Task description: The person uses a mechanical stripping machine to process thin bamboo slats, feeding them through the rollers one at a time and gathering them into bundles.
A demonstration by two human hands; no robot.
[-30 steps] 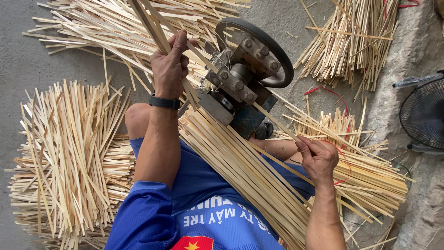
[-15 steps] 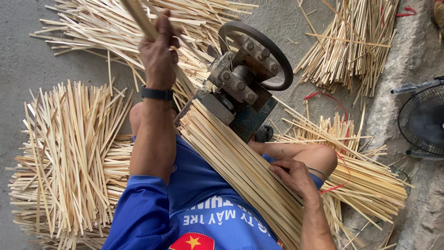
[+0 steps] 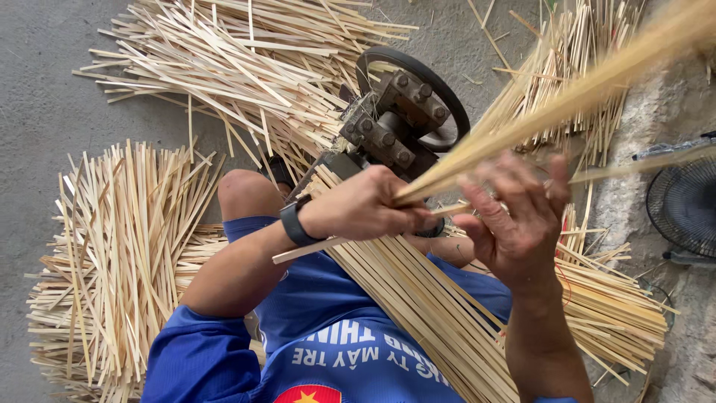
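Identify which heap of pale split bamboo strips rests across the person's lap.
The long bundle of pale bamboo strips running from the grey metal machine across the blue shirt; the other heaps lie on the floor.

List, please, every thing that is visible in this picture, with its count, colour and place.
bamboo strip in hand: a few together, pale yellow, blurred, running from the left hand up to the upper right corner
bundle of strips: one, pale yellow, across the lap
machine: one, dark grey metal with bolts and a black wheel, upper centre
piles of strips: several, pale yellow, on the grey floor at left, top and right
fan: one, black, right edge, partly cut off
wristwatch: one, black, left wrist
blue clothing: bottom centre
left hand: grip closed on the strip
right hand: fingers spread, at the strip; whether it grips is unclear
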